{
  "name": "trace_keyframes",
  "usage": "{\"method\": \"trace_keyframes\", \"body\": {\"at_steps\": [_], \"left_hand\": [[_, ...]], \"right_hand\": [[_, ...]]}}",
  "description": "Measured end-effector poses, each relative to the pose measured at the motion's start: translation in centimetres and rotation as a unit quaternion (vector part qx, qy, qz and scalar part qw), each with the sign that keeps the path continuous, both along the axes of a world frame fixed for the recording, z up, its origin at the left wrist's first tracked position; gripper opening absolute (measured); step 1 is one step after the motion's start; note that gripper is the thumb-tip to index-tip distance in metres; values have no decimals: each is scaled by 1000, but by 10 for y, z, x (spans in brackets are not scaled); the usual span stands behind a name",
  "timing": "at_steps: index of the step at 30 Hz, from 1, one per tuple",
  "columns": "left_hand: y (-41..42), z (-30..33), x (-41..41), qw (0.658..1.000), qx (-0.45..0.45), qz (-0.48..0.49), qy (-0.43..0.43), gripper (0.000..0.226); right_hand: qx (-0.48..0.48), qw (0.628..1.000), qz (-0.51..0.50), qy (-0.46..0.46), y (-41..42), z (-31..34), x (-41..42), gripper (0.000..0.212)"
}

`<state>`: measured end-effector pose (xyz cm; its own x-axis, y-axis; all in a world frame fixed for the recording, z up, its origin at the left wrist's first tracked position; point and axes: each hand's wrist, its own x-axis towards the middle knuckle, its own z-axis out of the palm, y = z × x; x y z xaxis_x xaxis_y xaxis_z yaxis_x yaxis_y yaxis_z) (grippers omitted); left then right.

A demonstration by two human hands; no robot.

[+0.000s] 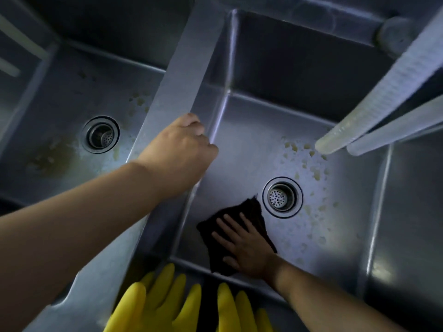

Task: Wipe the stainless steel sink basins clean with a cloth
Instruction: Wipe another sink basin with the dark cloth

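Note:
A double stainless steel sink fills the view. In the right basin (335, 248), my right hand (244, 245) presses flat, fingers spread, on a black cloth (251, 209) lying on the basin floor just left of the drain (282, 197). Yellowish specks of residue dot the floor around and beyond that drain. My left hand (182, 149) grips the divider (182, 75) between the basins, fingers curled over its edge. The left basin (60, 97) has its own drain (100, 134) and brownish stains beside it.
A pair of yellow rubber gloves (172, 305) hangs over the sink's front rim. Two pale spouts or hoses (374, 101) reach in from the upper right above the right basin. A round fitting (393, 34) sits on the back ledge.

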<state>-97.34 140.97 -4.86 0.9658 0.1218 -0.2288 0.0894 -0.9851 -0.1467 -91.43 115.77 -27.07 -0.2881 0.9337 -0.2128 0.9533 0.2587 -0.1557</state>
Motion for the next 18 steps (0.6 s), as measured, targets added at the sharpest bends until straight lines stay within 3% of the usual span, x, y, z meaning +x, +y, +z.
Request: {"method": "trace_keyframes", "body": {"at_steps": [4, 9, 14, 18], "left_hand": [[-30, -16, 11, 997, 28, 22, 69, 13], [-73, -71, 41, 957, -57, 126, 256, 32], [-91, -121, 48, 949, -69, 152, 269, 37], [-106, -147, 47, 932, -78, 213, 282, 73]], "right_hand": [[2, 1000, -3, -4, 35, -5, 30, 68], [12, 983, -185, -4, 109, -11, 91, 65], [31, 948, -316, -23, 124, -17, 162, 68], [52, 921, -386, -21, 84, -13, 191, 67]]}}
